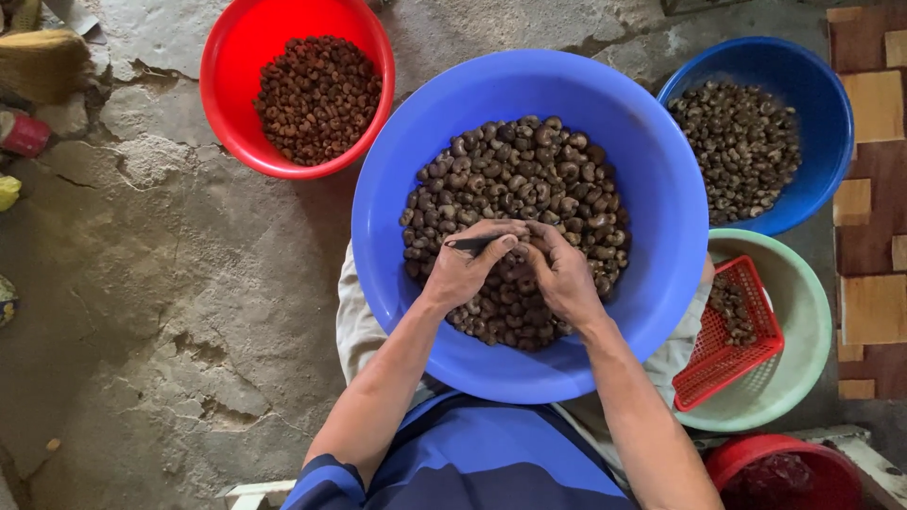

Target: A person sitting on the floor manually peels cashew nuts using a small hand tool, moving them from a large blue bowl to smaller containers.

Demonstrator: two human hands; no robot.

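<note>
Cashew nuts filling blue basin: we are gripping dark pick in left hand, pinching nut in right hand; sorted heaps at 10, 2 o'clock; most remaining.

The lap is being taken up by the big blue basin, its nuts leaving bare wall all round. The right side is being crowded by a blue bowl, a green basin and a red basket. Open cracked floor is being left at the left, below the red bowl.
</note>
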